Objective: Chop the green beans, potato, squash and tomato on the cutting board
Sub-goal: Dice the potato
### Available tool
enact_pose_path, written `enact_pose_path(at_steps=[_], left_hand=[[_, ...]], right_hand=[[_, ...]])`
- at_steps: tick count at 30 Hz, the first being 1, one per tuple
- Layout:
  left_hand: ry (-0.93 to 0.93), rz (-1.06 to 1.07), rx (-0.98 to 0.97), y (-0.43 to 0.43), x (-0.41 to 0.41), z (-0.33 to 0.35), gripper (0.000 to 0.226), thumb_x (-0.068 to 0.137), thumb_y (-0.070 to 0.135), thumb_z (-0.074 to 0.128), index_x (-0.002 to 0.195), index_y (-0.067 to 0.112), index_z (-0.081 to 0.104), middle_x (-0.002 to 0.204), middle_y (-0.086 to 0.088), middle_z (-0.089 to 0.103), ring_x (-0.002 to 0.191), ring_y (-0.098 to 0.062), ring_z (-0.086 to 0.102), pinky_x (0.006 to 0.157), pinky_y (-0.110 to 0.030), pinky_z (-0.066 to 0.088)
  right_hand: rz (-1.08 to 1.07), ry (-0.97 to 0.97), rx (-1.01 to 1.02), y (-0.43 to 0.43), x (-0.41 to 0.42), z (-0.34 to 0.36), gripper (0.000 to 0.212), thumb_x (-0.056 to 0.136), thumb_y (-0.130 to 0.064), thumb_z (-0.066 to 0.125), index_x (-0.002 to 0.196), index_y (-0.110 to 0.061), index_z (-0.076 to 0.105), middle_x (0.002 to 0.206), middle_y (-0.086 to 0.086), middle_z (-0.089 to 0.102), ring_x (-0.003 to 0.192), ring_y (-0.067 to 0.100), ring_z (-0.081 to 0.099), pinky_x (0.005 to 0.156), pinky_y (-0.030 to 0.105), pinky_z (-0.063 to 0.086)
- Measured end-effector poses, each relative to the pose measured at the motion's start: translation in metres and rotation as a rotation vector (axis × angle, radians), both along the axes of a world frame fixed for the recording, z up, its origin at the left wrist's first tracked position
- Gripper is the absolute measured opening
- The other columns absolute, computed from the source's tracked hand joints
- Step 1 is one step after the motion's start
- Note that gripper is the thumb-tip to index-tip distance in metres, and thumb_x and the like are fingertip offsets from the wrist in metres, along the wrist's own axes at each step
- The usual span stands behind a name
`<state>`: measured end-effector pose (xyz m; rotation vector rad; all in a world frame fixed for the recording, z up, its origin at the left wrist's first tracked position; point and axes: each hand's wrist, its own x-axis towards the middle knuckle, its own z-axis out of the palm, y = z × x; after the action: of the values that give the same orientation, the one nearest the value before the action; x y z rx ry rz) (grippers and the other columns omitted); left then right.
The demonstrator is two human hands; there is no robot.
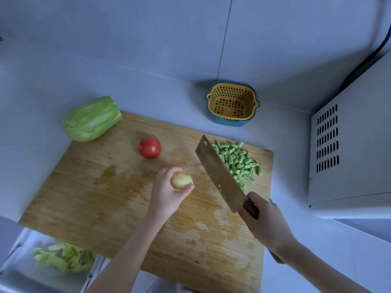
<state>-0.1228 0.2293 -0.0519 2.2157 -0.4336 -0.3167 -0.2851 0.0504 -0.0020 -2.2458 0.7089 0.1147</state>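
Yellow strainer basket [231, 102] nested in blue bowl [230, 122] on counter [42, 85], near wall. White vented appliance [349, 157] at right, black cable [368, 58] behind it. Green peelings [65, 258] lower left.

A pale grey tiled wall [105, 24] is filling the view from 10 to 2 o'clock, one thin grout line [225, 39] running down it at 12. A pale countertop [38, 92] is spreading below. At 3 o'clock a light metal appliance [364, 149] with rows of vent slots [327, 138] is standing, a black cable [369, 56] curving up behind it at 2. At 1 o'clock a yellow strainer basket [231, 91] is sitting inside a blue bowl [228, 122]. Dim, bluish, even light is falling.
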Motion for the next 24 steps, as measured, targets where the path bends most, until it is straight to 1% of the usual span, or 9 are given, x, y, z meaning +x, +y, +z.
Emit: enact_pose_path(at_steps=[1, 3, 6, 8, 12, 15, 18, 21, 24], left_hand=[[-0.038, -0.013, 0.057, 0.001, -0.001, 0.001, 0.051, 0.069, 0.030, 0.082, 0.112, 0.018, 0.060, 0.108, 0.002, 0.055, 0.095, -0.010, 0.053, 0.079, -0.015, 0.041], [-0.109, -0.038, 0.193, 0.004, -0.002, 0.003, 0.053, 0.070, 0.033, 0.080, 0.116, 0.016, 0.059, 0.106, 0.000, 0.056, 0.097, -0.014, 0.052, 0.081, -0.016, 0.037], [-0.155, -0.065, 0.405, 0.007, -0.004, 0.005, 0.054, 0.074, 0.039, 0.075, 0.119, 0.015, 0.057, 0.104, -0.003, 0.056, 0.097, -0.018, 0.052, 0.081, -0.019, 0.039], [-0.163, -0.103, 0.529, 0.007, -0.007, 0.006, 0.053, 0.077, 0.045, 0.070, 0.119, 0.016, 0.057, 0.101, -0.002, 0.056, 0.094, -0.017, 0.052, 0.081, -0.020, 0.042], [-0.166, -0.147, 0.656, 0.007, -0.013, 0.003, 0.057, 0.080, 0.057, 0.061, 0.121, 0.018, 0.054, 0.104, -0.003, 0.055, 0.096, -0.018, 0.050, 0.082, -0.022, 0.039], [-0.152, -0.167, 0.623, 0.016, -0.016, 0.000, 0.066, 0.079, 0.063, 0.058, 0.128, 0.020, 0.050, 0.108, -0.003, 0.055, 0.102, -0.018, 0.049, 0.084, -0.021, 0.039], [-0.136, -0.149, 0.439, 0.030, -0.020, 0.004, 0.065, 0.078, 0.054, 0.066, 0.130, 0.016, 0.053, 0.113, -0.006, 0.056, 0.108, -0.020, 0.051, 0.085, -0.021, 0.038], [-0.378, -0.153, 0.279, 0.048, -0.022, 0.002, 0.039, 0.070, 0.026, 0.081, 0.103, 0.009, 0.069, 0.100, -0.009, 0.062, 0.094, -0.028, 0.059, 0.076, -0.029, 0.048], [-0.600, -0.260, 0.174, 0.062, -0.024, -0.005, 0.019, 0.072, 0.014, 0.078, 0.088, 0.006, 0.071, 0.095, -0.010, 0.064, 0.093, -0.028, 0.057, 0.071, -0.034, 0.051]], right_hand=[[0.012, -0.010, 0.000, 0.005, 0.000, 0.000, 0.032, 0.086, -0.022, 0.059, 0.063, -0.021, 0.038, 0.047, -0.007, 0.036, 0.044, 0.010, 0.036, 0.044, 0.019, 0.031], [0.032, -0.018, 0.013, 0.016, 0.000, -0.001, 0.034, 0.086, -0.021, 0.060, 0.063, -0.023, 0.036, 0.046, -0.008, 0.037, 0.044, 0.009, 0.037, 0.045, 0.018, 0.032], [0.095, 0.017, -0.017, 0.029, 0.003, -0.005, 0.033, 0.089, -0.023, 0.058, 0.066, -0.023, 0.034, 0.048, -0.008, 0.036, 0.043, 0.010, 0.035, 0.043, 0.019, 0.028], [0.140, 0.065, -0.063, 0.035, 0.006, -0.008, 0.032, 0.090, -0.023, 0.054, 0.068, -0.024, 0.031, 0.051, -0.006, 0.039, 0.046, 0.014, 0.040, 0.046, 0.022, 0.029], [0.230, 0.196, -0.197, 0.041, 0.016, -0.009, 0.020, 0.090, -0.023, 0.045, 0.073, -0.023, 0.034, 0.056, -0.006, 0.042, 0.051, 0.015, 0.042, 0.045, 0.022, 0.028], [0.254, 0.231, -0.228, 0.041, 0.025, -0.005, 0.025, 0.095, -0.028, 0.043, 0.071, -0.023, 0.037, 0.056, -0.008, 0.042, 0.050, 0.013, 0.040, 0.044, 0.020, 0.028], [0.244, 0.181, -0.190, 0.040, 0.026, 0.002, 0.034, 0.094, -0.023, 0.045, 0.062, -0.024, 0.034, 0.051, -0.008, 0.040, 0.044, 0.011, 0.036, 0.047, 0.025, 0.031], [0.283, 0.105, -0.194, 0.045, 0.024, 0.014, 0.041, 0.092, -0.020, 0.046, 0.057, -0.027, 0.025, 0.045, -0.007, 0.032, 0.041, 0.013, 0.030, 0.045, 0.026, 0.026], [0.390, 0.109, -0.251, 0.053, 0.030, 0.022, 0.033, 0.094, -0.023, 0.042, 0.062, -0.023, 0.033, 0.047, -0.006, 0.034, 0.043, 0.017, 0.033, 0.044, 0.027, 0.025]])
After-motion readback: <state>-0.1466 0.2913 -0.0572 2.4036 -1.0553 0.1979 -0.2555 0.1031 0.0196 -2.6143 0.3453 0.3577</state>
